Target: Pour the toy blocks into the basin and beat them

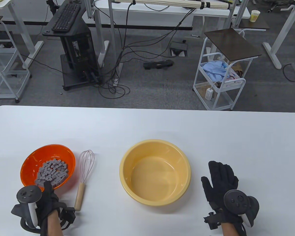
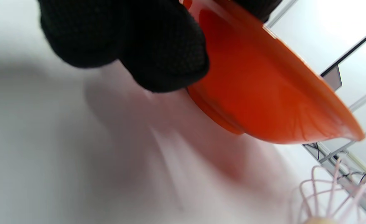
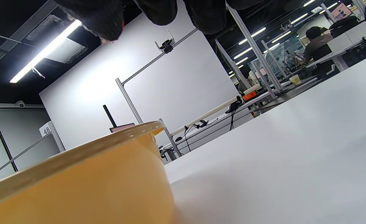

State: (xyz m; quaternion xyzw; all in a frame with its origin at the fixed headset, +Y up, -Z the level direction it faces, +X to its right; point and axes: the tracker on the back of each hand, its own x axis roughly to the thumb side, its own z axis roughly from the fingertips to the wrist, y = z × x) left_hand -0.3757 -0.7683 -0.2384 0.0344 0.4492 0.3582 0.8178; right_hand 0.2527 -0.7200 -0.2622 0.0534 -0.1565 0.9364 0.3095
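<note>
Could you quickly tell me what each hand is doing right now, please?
Left hand: grips the near rim of the orange bowl holding the grey toy blocks.
Right hand: open, fingers straight, holding nothing, beside the yellow basin.

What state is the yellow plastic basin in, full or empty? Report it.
Empty. The round yellow plastic basin shows a bare inside; the small grey toy blocks lie in the orange plastic bowl.

Keyboard (image 1: 66,17) on black stand; white cart (image 1: 220,81) beyond table.

Lab: desks (image 1: 221,12), cable tangle (image 1: 127,61), utility carts (image 1: 221,81).
</note>
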